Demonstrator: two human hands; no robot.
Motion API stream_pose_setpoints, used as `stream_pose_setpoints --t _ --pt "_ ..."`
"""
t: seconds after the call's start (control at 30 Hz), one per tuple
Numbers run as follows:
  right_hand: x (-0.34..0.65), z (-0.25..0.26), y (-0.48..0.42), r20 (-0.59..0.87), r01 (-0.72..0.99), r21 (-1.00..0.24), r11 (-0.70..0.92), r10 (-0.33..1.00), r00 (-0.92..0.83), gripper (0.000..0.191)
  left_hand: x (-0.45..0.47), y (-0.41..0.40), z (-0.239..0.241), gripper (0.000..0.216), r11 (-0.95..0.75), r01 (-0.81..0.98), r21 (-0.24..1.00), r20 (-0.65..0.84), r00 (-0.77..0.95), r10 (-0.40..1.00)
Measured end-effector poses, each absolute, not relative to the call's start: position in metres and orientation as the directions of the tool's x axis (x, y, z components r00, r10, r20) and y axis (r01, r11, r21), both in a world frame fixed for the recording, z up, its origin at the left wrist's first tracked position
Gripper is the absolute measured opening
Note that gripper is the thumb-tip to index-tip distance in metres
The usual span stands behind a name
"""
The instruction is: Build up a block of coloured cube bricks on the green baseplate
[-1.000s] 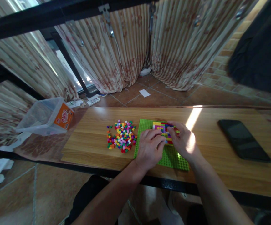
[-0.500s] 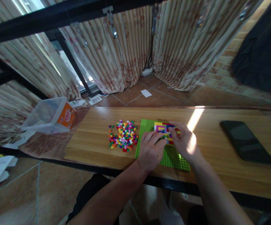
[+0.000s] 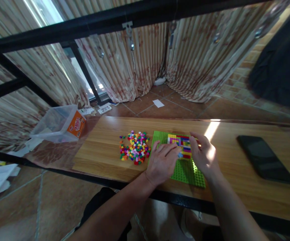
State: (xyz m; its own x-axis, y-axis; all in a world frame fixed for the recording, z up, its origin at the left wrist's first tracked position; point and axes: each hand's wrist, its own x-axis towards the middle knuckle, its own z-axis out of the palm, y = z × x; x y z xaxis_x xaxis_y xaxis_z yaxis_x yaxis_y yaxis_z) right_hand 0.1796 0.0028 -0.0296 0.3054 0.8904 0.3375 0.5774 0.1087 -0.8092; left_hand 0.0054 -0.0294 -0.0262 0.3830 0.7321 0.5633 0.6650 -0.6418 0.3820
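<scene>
My left hand (image 3: pixel 162 163) rests over the left part of a green studded baseplate (image 3: pixel 185 175). Its thumb and index fingertips come together at the lower left of a block of colourful toy bricks (image 3: pixel 185 149); whatever they pinch is too small to make out. The little finger sticks out to the side. At the block's right edge is my right hand (image 3: pixel 204 154), thumb and fingers apart, with nothing visible between them. Both hands hide parts of the block. A loose pile of small toy bricks (image 3: pixel 137 147) lies left of the baseplate.
The wooden table (image 3: pixel 97 144) has a dark front edge. A black tablet-like device (image 3: pixel 265 159) lies at its right. On the floor at left stands a clear plastic bin (image 3: pixel 56 125) with an orange label. Paper (image 3: pixel 158 103) lies on the tiles; curtains hang beyond.
My right hand has drawn back to the right, uncovering more of the brick block, and its fingers have parted. The left hand stays near the block. The whole view has shifted slightly.
</scene>
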Motion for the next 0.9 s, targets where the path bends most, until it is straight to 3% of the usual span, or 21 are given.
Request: stream_pose_setpoints --t 0.2,0.37,0.47,0.5,0.57,0.63,0.77,0.9 --pt "0.181 -0.023 0.002 0.303 0.435 -0.897 0.084 0.832 0.464 0.036 -0.015 -0.020 -0.006 0.025 -0.595 0.632 0.495 0.644 0.193 0.740" --pt "0.166 -0.010 -0.013 0.524 0.498 -0.823 0.273 0.705 0.479 0.027 -0.047 -0.002 0.008 0.023 -0.494 0.604 0.626 0.641 -0.038 0.767" --pt "0.139 0.001 -0.032 0.670 0.577 -0.695 0.430 0.677 0.303 0.016 -0.064 0.009 0.009 0.019 -0.396 0.520 0.757 0.569 -0.227 0.790" --pt "0.129 0.002 -0.039 0.686 0.586 -0.648 0.487 0.707 0.171 0.014 -0.069 0.012 0.009 0.018 -0.374 0.477 0.795 0.541 -0.282 0.792" --pt "0.108 -0.001 -0.050 0.666 0.582 -0.561 0.589 0.739 -0.106 0.014 -0.076 0.017 0.009 0.016 -0.354 0.392 0.849 0.492 -0.346 0.799" --pt "0.092 -0.011 -0.056 0.574 0.560 -0.555 0.615 0.771 -0.278 0.016 -0.080 0.018 0.009 0.016 -0.343 0.334 0.878 0.457 -0.369 0.810" --pt "0.073 -0.036 -0.058 0.361 0.600 -0.595 0.534 0.845 -0.395 0.018 -0.086 0.018 0.011 0.015 -0.309 0.299 0.903 0.410 -0.379 0.830" --pt "0.066 -0.046 -0.057 0.325 0.652 -0.538 0.534 0.846 -0.423 0.018 -0.090 0.017 0.014 0.017 -0.294 0.295 0.909 0.391 -0.363 0.846"
